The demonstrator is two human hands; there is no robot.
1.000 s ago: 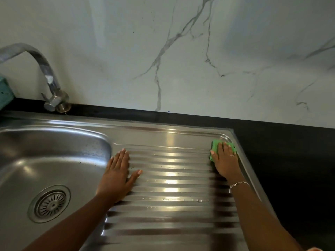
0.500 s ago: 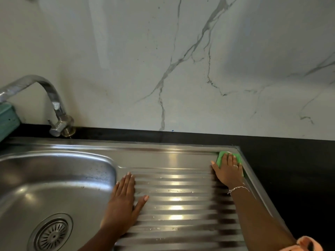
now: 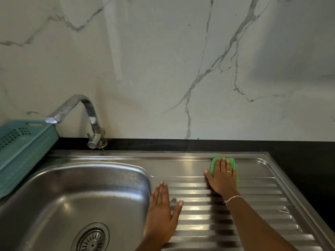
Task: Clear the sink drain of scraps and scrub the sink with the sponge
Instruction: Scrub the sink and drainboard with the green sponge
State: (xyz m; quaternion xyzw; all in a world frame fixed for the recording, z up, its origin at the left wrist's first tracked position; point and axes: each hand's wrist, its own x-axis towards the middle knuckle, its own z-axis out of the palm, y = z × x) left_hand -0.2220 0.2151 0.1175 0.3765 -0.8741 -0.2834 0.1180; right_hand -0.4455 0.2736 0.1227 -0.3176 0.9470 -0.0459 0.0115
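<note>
A green sponge [image 3: 214, 162] lies flat on the far part of the ribbed steel drainboard [image 3: 253, 211]. My right hand [image 3: 222, 176] presses down on the sponge with fingers spread over it; a ring and a bracelet show. Fingers together, my left hand [image 3: 161, 212] rests flat and holds nothing, at the drainboard's left edge beside the sink basin [image 3: 76, 192]. The round drain strainer [image 3: 91, 239] sits at the basin's bottom, and no scraps are visible on it.
A chrome tap [image 3: 90, 120] curves over the basin's back left. A teal plastic basket [image 3: 21, 149] stands on the left counter. Black countertop [image 3: 304, 160] borders the sink behind and to the right, under a white marble wall [image 3: 163, 69].
My right hand has slid the sponge leftward from the drainboard's far right corner along its far edge. The left hand stays planted. The view has tilted up and shifted left.
</note>
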